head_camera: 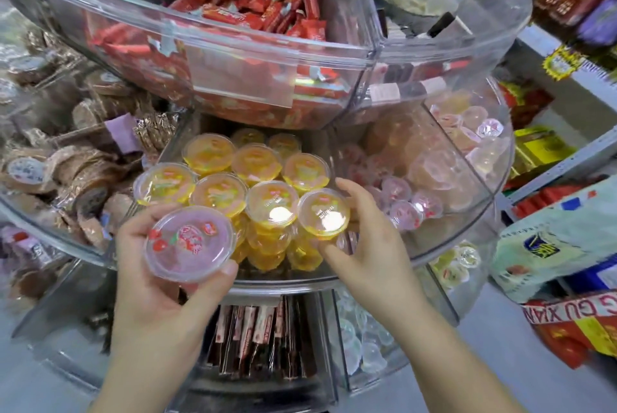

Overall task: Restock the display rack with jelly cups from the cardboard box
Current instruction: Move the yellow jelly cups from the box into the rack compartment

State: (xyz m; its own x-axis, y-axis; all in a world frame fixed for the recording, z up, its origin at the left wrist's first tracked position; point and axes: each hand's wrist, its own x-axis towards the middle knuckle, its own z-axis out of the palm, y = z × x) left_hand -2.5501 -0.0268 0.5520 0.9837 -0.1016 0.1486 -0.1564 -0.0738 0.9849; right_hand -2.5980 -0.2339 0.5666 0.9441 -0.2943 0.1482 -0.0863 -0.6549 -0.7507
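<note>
at the left of my view, the compartment of brown foil-wrapped round snacks (76, 175) is not my concern. my left hand (157, 282) grips a pink clear-plastic jelly cup with a red-printed film lid (189, 243), thumb along its near rim and fingers (132, 229) curled behind; it hangs just over the clear curved front wall of the middle tier (283, 282), not yet inside. the risk i see: this pink one could land among the yellow clear-plastic jelly cups (230, 175) piled high in the centre compartment, when the pale pink small jelly cups (404, 205) lie in the compartment to the right. my right hand (367, 245) pinches a yellow jelly cup with a glare-lit lid (323, 214) at the pile's front edge, forefinger over its far side, thumb under. that heap stands near the wall's lip, so a nudge may roll cups out to the floor. i can't see the cardboard box.
</note>
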